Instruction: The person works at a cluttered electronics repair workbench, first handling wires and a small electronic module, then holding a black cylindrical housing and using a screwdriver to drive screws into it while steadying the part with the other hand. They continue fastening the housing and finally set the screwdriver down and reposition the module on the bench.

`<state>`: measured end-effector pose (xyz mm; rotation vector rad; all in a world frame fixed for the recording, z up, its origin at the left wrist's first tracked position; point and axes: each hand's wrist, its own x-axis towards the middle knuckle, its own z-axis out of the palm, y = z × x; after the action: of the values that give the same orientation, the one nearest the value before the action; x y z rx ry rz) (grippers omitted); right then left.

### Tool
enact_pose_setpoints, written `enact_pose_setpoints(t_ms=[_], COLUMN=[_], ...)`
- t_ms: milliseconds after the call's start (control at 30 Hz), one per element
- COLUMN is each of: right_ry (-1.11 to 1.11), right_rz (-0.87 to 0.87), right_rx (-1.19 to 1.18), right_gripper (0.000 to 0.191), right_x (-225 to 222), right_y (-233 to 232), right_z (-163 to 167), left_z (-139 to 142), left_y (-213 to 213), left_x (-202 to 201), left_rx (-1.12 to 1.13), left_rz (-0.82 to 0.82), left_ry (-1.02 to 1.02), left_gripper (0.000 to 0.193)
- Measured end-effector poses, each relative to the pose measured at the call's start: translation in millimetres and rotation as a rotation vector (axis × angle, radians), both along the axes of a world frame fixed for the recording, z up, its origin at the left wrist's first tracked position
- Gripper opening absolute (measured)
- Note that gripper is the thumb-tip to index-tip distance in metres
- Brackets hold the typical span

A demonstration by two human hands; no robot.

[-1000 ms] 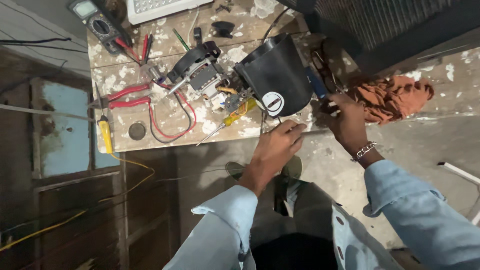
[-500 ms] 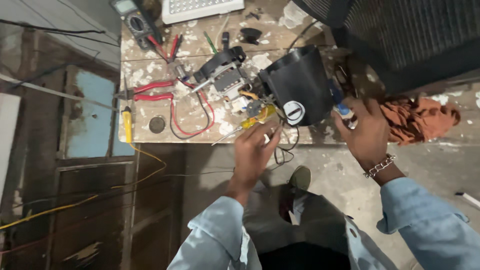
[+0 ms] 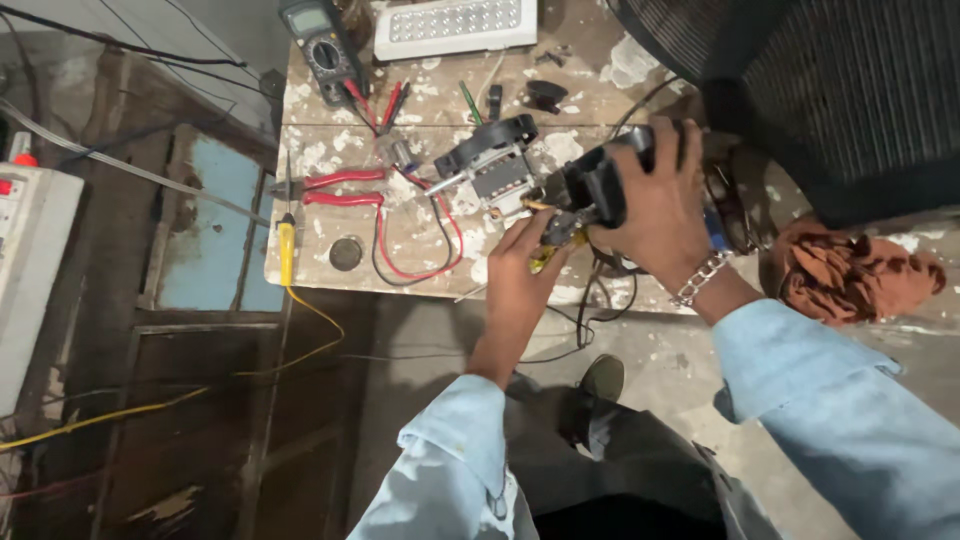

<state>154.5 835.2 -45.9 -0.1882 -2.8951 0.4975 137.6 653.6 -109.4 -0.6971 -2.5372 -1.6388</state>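
Black plastic housing (image 3: 600,185) sits at the centre right of the frame, above the bench's near edge, and the right hand (image 3: 665,205) wraps over its top with fingers curled tight around it. Just below and to the left, the left hand (image 3: 520,280) pinches a yellow-handled tool (image 3: 548,252) against the housing's underside; how firmly, I cannot tell. Touching the housing on its left lies a small motor (image 3: 490,170) with bare metal plates. Red and black wires (image 3: 420,250) loop from it across the paint-spattered bench (image 3: 310,150). Further left lie red-handled pliers (image 3: 335,188), and a yellow screwdriver (image 3: 287,250) lies at the bench's left edge. A round disc (image 3: 346,253) rests near the pliers. At the top of the frame stand a multimeter (image 3: 318,45) and a white LED panel (image 3: 455,25). A fan grille (image 3: 830,90) fills the upper right, with an orange rag (image 3: 855,275) below it.
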Motion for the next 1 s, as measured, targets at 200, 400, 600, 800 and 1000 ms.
enact_pose_setpoints(t_ms=[200,400,600,800,1000], right_ry=[0.174,0.155,0.154,0.170,0.085], right_rz=[0.061,0.032,0.024,0.038,-0.058], right_rx=[-0.070,-0.055,-0.048,-0.020,-0.036], right_gripper=[0.073,0.072,0.069,0.067,0.061], right_x=[15,27,27,22,28], right_y=[14,17,17,20,11], right_z=[-11,-10,-11,-10,2], left_z=[1,5,0,-7,-8], left_y=[4,17,22,25,28], left_x=[-24,-40,-53,-57,-57], left_rx=[0.037,-0.014,-0.072,-0.057,-0.048], left_rz=[-0.147,-0.376,-0.573,-0.578,-0.485], left_ry=[0.080,-0.024,0.022,-0.024,-0.040], left_gripper=[0.049,0.046,0.044,0.049,0.051])
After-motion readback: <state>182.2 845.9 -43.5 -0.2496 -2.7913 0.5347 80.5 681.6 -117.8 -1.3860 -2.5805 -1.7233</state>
